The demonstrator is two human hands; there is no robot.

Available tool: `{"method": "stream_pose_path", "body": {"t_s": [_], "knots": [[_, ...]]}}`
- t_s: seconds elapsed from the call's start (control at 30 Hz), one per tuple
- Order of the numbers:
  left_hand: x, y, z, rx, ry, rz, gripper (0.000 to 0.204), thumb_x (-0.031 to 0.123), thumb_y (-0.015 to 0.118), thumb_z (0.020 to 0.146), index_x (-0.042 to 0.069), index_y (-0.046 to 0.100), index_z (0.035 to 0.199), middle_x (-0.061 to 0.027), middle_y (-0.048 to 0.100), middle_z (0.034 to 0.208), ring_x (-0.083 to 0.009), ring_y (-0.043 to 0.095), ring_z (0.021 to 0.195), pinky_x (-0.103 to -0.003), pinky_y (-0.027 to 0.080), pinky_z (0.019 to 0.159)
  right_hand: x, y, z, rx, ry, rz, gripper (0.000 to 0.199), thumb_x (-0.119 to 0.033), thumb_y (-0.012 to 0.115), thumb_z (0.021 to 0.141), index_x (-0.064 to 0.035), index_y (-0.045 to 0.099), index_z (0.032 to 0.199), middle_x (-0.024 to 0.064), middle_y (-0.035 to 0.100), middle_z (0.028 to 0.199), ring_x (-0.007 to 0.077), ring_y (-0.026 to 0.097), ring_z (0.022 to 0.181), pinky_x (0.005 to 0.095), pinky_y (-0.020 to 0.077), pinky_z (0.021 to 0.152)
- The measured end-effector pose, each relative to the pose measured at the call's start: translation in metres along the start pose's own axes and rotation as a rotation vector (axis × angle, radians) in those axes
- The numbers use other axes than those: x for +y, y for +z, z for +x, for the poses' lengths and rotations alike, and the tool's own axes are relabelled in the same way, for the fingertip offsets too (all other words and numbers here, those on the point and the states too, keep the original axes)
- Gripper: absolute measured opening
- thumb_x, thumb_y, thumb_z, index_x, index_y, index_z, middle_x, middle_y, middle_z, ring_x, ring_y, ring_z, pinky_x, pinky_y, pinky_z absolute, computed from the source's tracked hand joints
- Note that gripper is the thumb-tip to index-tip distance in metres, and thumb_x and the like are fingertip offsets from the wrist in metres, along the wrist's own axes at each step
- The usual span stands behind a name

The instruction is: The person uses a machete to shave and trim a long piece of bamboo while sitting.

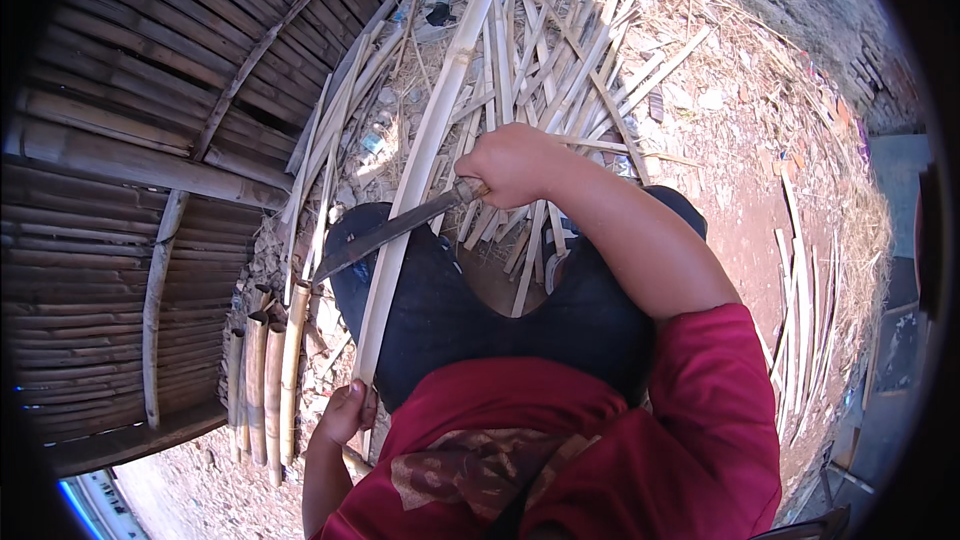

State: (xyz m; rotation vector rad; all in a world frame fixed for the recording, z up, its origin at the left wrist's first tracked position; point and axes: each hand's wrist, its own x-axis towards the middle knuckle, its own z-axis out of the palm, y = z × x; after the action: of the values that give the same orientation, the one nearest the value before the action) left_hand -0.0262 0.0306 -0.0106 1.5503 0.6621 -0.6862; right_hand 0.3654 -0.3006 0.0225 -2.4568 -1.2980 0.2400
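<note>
A long split bamboo strip (412,180) slants over my left thigh, its pale hollow side facing up. My left hand (347,414) grips its near end, thumb on top. My right hand (510,166) is closed round the wooden handle of a machete (378,242). The dark blade points left and lies across the strip, a little above my left knee; whether it touches the strip I cannot tell. Past my knees, a loose heap of split bamboo strips (560,70) covers the ground, some reaching between my feet.
A bamboo slat wall (110,190) rises on the left. Several uncut bamboo poles (274,390) stand beside it, near my left leg. More thin strips (797,310) lie at the right. Straw (870,250) and scraps litter the ground, with a rough wall (850,10) at the far right.
</note>
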Motion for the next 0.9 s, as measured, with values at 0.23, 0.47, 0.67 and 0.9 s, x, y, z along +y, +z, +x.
{"method": "stream_pose_path", "body": {"t_s": [0.23,0.47,0.67,0.9], "knots": [[0.004,0.011,-0.001,0.111,0.055,0.096,0.065,0.067,0.040,0.102,0.009,0.053,0.076,0.0017,0.045,0.058,-0.0096,0.041,0.048,-0.028,0.034,0.046,0.059,-0.010,-0.005,0.024,0.319,0.202,0.027,-0.020,0.068,0.075,-0.0055,0.071,0.097,0.0195,0.071,0.091,0.0393,0.068,0.092,0.0474,0.0543,0.082],[-0.014,0.011,0.008,0.227,0.216,0.225,0.060,0.060,0.044,0.104,0.008,0.053,0.076,0.0022,0.047,0.061,-0.0080,0.044,0.054,-0.026,0.037,0.051,-0.015,-0.018,-0.005,-0.009,-0.008,-0.150,0.020,-0.020,0.069,0.073,-0.0093,0.067,0.089,0.0172,0.068,0.080,0.0403,0.068,0.083,0.0517,0.0524,0.074],[-0.009,0.013,0.003,0.243,0.201,0.215,0.052,0.050,0.047,0.107,0.005,0.056,0.080,0.0025,0.051,0.065,-0.0073,0.044,0.058,-0.028,0.037,0.054,0.104,-0.013,-0.020,0.308,0.516,0.348,0.028,-0.023,0.071,0.076,-0.0046,0.070,0.097,0.0200,0.072,0.098,0.0384,0.069,0.093,0.0449,0.0549,0.082],[-0.022,0.027,0.007,0.417,0.331,0.429,0.051,0.045,0.051,0.106,0.002,0.058,0.081,-0.0036,0.052,0.060,-0.0131,0.049,0.057,-0.033,0.039,0.054,0.012,-0.033,-0.017,0.121,0.196,0.007,0.020,-0.020,0.068,0.076,-0.0082,0.068,0.091,0.0184,0.070,0.088,0.0410,0.068,0.087,0.0504,0.0539,0.077]]}}
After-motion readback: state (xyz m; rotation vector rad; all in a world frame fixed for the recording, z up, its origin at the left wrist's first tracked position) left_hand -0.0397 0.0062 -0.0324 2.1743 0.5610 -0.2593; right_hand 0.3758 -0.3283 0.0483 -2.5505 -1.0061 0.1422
